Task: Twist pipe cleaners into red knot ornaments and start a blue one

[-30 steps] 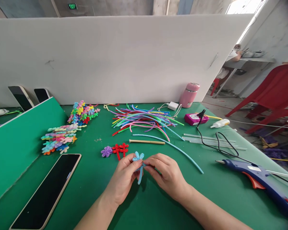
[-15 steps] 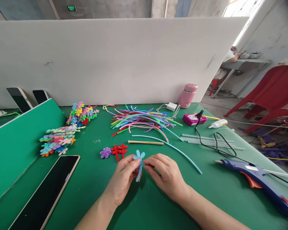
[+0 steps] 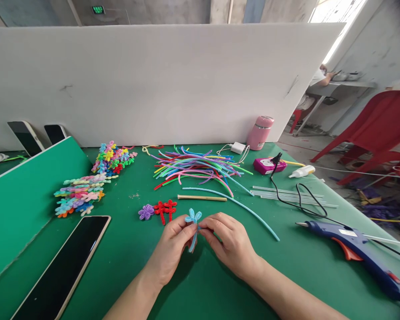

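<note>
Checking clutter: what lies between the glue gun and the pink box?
In the head view, the black cord and clear glue sticks lie between glue gun and pink box.

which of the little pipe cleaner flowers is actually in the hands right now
The light blue flower, pinched between the left hand and right hand. The purple flower and red flowers lie loose on the table.

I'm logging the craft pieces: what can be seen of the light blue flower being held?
The light blue flower looks like fuzzy pipe cleaner bent into small looped petals, with a straight stem hanging down. It is held upright just above the green table, pinched below the petals between the left hand and right hand.
</note>
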The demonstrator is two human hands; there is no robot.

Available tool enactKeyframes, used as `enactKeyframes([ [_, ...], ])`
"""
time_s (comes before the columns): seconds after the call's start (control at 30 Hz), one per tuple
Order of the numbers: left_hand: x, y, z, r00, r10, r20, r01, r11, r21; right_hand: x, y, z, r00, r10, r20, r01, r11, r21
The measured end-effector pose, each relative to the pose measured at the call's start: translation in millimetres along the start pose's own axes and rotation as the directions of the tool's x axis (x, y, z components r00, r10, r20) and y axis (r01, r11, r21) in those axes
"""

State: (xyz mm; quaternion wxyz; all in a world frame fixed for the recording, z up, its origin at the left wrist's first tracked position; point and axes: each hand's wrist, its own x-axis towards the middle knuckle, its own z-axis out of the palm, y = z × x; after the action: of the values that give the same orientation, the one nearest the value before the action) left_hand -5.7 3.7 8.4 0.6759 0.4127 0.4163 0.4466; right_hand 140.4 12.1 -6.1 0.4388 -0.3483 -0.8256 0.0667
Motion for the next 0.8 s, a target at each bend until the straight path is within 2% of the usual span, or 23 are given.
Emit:
enactKeyframes([
  [0.13,1.0,-0.9,-0.7,1.000,-0.002,0.015,0.004,0.996,-0.088,0.9,-1.9,-0.2,1.000,0.009,-0.003,-0.009,0.999,0.046],
  [0.27,1.8,-1.6,-1.8,1.000,-0.001,0.004,0.001,0.991,-0.131,0.4,-3.1,-1.4,0.997,0.075,0.007,-0.075,0.992,0.104],
  [0.5,1.7,-2.5,-1.5,0.999,-0.033,0.000,0.032,0.987,-0.156,-0.5,1.7,0.3,1.000,0.010,0.003,-0.010,1.000,0.015],
  [0.8,2.7,-2.8,-2.6,0.999,-0.040,0.031,0.043,0.991,-0.129,-1.1,0.5,-1.2,1.000,-0.003,0.002,0.003,1.000,-0.028],
])
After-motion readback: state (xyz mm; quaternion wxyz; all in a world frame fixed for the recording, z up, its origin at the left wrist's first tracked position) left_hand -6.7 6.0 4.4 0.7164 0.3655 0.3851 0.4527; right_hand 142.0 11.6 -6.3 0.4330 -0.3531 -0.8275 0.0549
